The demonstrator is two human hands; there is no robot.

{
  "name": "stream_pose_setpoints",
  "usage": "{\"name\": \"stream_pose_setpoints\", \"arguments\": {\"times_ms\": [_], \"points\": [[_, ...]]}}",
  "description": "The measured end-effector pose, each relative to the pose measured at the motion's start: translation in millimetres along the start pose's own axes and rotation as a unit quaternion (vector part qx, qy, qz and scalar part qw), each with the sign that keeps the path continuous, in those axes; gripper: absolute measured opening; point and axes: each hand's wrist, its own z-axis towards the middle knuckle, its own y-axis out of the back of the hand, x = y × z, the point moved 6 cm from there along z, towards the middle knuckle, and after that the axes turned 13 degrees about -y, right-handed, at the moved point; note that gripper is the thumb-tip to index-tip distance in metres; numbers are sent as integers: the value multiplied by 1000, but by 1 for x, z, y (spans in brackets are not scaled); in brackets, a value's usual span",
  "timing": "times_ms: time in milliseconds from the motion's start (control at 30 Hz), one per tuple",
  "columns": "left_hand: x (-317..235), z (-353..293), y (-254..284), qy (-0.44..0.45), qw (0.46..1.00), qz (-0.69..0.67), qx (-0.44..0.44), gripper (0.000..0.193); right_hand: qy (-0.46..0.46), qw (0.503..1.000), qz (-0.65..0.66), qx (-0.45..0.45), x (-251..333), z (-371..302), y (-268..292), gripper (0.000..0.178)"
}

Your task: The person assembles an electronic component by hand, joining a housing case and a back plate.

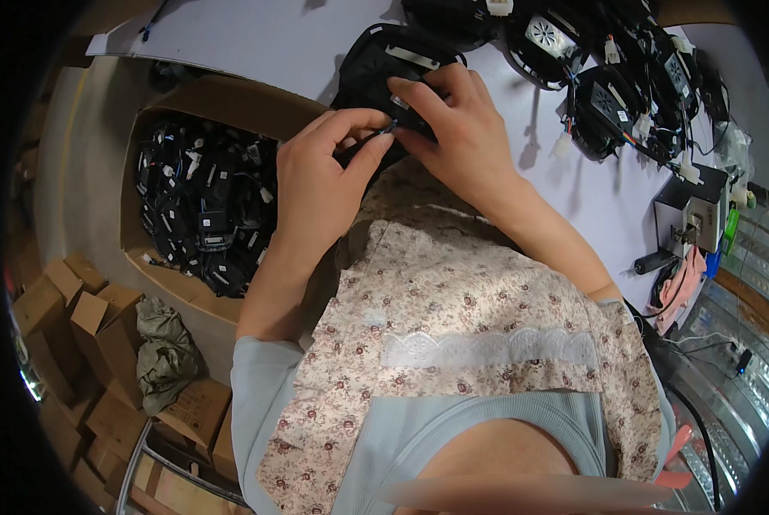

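Note:
A black plastic housing with a round vent pattern and a pale strip stands tilted at the table's near edge. My right hand grips its right side, the fingers bent over the face and the thumb low near the wire. My left hand is closed at the housing's lower edge. Between its thumb and forefinger is the end of a thin bluish wire, partly hidden by the fingertips. Whether the wire is fixed to the housing cannot be made out.
Similar black units with wires and white connectors lie at the back right of the white table. An open cardboard box full of such units stands left. A small metal device sits at the right edge, beside pink cloth. Cartons fill the lower left.

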Motion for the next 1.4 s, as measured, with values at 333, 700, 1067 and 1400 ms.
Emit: {"name": "stream_pose_setpoints", "arguments": {"times_ms": [333, 700, 1067, 1400], "points": [[46, 17, 30, -3, 976, -205, -67, 55, -21, 998, 64, -5, -10, -5, 0, 56], [48, 27, -2, -166, 975, 106, 104, 102, -55, 989, 108, 82, -22, -10, 13, 60], [44, 27, -12, -176, 959, 169, 140, 100, -83, 981, 93, 148, -25, -11, 26, 58], [35, 39, -14, -137, 959, 149, 199, 97, -54, 995, -28, 76, -10, -18, 32, 53]]}}
